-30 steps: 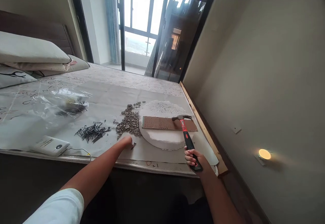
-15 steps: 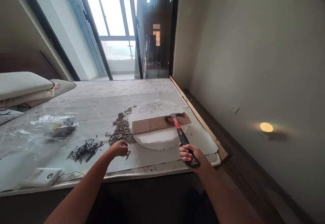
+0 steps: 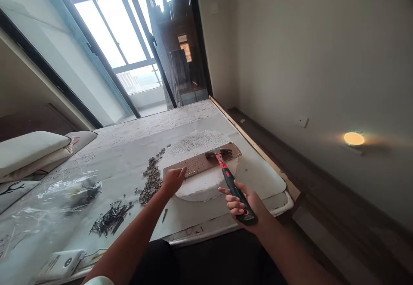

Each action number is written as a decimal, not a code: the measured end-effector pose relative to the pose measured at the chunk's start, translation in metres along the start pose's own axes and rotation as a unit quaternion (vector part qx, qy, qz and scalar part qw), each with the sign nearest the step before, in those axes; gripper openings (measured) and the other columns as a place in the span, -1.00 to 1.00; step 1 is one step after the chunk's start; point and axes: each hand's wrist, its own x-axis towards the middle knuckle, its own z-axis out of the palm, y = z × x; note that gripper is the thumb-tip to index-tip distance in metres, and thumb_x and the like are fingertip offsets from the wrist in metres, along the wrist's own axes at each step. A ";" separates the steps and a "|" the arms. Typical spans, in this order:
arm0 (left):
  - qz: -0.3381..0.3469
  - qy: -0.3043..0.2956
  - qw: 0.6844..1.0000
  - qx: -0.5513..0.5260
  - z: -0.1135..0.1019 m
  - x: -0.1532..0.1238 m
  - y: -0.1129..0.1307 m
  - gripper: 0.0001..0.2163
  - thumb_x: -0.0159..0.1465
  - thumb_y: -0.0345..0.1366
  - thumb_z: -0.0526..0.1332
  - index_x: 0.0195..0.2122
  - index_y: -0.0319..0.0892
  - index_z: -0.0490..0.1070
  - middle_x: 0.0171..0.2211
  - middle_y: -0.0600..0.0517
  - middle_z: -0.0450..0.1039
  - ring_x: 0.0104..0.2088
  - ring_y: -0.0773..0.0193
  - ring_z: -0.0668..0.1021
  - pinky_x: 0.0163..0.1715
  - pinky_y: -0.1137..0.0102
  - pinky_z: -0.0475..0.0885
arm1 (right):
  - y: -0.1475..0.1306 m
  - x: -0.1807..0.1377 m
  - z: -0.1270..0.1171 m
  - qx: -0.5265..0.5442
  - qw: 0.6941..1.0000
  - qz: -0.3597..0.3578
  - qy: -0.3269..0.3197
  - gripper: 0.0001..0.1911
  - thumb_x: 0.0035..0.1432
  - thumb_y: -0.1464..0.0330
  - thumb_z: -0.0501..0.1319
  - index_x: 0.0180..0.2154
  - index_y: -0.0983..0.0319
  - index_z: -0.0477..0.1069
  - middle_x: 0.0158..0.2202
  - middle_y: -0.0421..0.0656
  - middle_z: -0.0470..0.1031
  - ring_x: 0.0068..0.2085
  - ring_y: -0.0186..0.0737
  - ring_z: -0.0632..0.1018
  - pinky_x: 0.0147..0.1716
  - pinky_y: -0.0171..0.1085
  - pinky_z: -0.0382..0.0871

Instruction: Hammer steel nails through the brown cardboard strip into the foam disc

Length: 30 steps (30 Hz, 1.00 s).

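From where I stand, the right hand point(image 3: 243, 203) is wrapped around the handle of 1 claw hammer point(image 3: 232, 184), its head over the right part of the brown perforated board point(image 3: 198, 163). That board lies across a round white slab point(image 3: 201, 189). The left hand point(image 3: 173, 181) is at the board's near edge; its fingers look curled, though I can't tell whether they pinch anything. Grey rubble point(image 3: 151, 179) lies left of the slab, 1 loose nail point(image 3: 164, 215) nearer the bed's edge, and a heap of nails point(image 3: 111, 218) farther left.
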 end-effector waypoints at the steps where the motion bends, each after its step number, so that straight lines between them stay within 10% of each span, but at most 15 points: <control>1: 0.013 0.011 0.999 0.040 0.005 0.008 0.003 -0.47 0.25 0.00 -0.18 -0.70 -0.20 0.27 -0.69 0.03 0.28 -0.62 0.37 0.34 -0.52 0.43 0.19 | 0.000 0.000 0.000 -0.003 1.000 0.000 0.005 -0.65 0.17 0.22 0.03 -0.16 0.40 0.21 -0.68 -0.42 -0.02 -0.74 -0.57 0.06 -0.80 -0.55 -0.07; 12: 0.027 -0.007 0.991 0.129 0.050 0.053 0.003 -0.61 0.30 -0.14 -0.15 -0.54 -0.19 0.29 -0.55 0.01 0.35 -0.51 0.34 0.38 -0.46 0.45 0.17 | -0.001 0.004 0.003 -0.009 1.000 -0.007 0.019 -0.71 0.05 0.33 0.15 -0.20 0.37 0.23 -0.68 -0.42 0.01 -0.73 -0.59 0.06 -0.77 -0.54 -0.11; 30: -0.003 -0.019 0.987 0.160 0.053 0.053 0.008 -0.52 0.31 -0.08 -0.23 -0.50 -0.21 0.35 -0.50 -0.06 0.41 -0.47 0.28 0.44 -0.48 0.43 0.17 | -0.002 0.004 0.006 -0.017 0.999 -0.010 0.027 -0.76 -0.01 0.39 0.15 -0.25 0.35 0.25 -0.68 -0.42 0.00 -0.74 -0.59 0.06 -0.76 -0.53 -0.12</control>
